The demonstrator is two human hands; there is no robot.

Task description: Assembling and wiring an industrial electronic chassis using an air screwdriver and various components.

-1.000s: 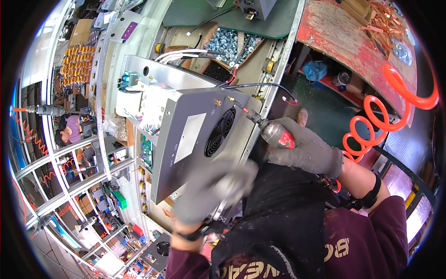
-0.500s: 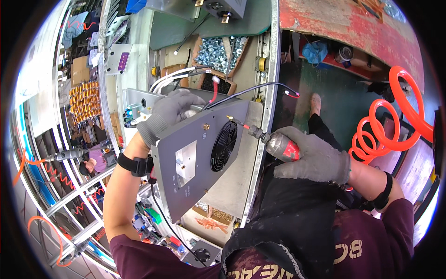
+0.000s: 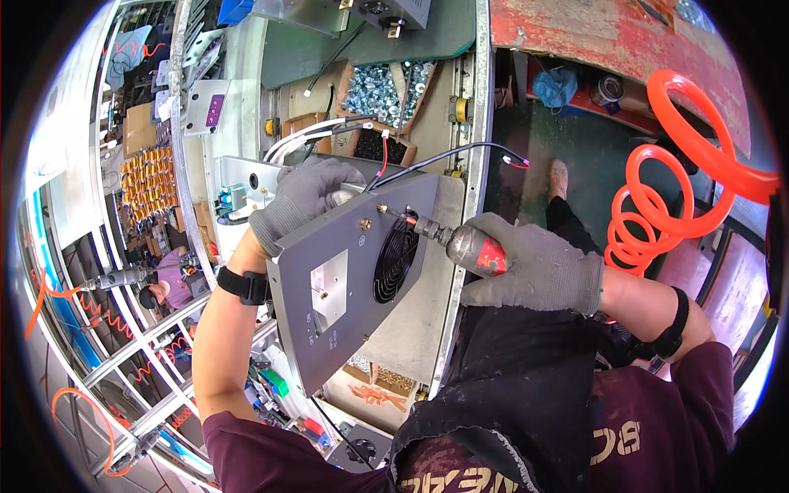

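Observation:
My left hand point(image 3: 308, 197), in a grey glove, is closed behind the upper edge of a dark grey metal panel point(image 3: 329, 349). A pale, rounded piece shows at its fingertips; what it grips is mostly hidden. The panel stands tilted, with a round black fan grille point(image 3: 396, 256) and a rectangular cutout. In my gloved right hand point(image 3: 542, 267) is a red and grey power screwdriver point(image 3: 477, 251), pointing left. Its bit reaches a brass-coloured screw point(image 3: 382, 209) near the panel's top edge. Black cable point(image 3: 460, 150) and a thin red wire point(image 3: 383, 156) rise behind the panel.
Beyond the panel, a tray of screws and washers point(image 3: 386, 94) and a box of small black parts point(image 3: 382, 149) sit on the bench. A coiled orange air hose point(image 3: 645, 205) hangs at the right. Another person point(image 3: 168, 292) works at the far left.
My right hand has brought the screwdriver left and slightly up, so its bit and the screw now meet the panel. The orange hose has shifted. My left hand stays nearly still.

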